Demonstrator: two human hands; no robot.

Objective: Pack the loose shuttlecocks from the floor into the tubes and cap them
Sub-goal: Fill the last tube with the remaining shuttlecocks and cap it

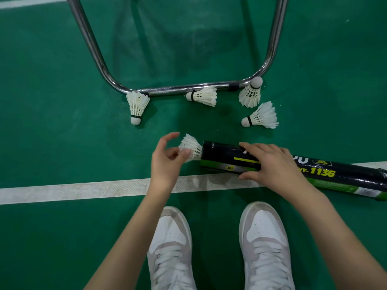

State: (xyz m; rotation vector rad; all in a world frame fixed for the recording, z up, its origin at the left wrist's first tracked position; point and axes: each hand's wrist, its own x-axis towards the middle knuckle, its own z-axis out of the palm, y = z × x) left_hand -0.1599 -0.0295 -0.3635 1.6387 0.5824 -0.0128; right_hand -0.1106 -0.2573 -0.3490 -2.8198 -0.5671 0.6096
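Note:
A black and green shuttlecock tube (226, 159) lies on its side on the green floor, open end to the left. My right hand (270, 164) grips its middle. A white shuttlecock (191, 146) sticks halfway out of the open end, feathers outward. My left hand (166, 162) touches those feathers with thumb and fingertips, other fingers spread. Several loose shuttlecocks lie beyond: one (137, 107) at the left, one (204, 96) in the middle, one upright (251, 93) at the right, one (260, 117) just below it. No cap is visible.
A chrome tubular frame (180, 88) rests on the floor behind the shuttlecocks, and three of them touch or lean on it. A white court line (83, 190) runs across under my wrists. My two white sneakers (170, 248) stand at the bottom.

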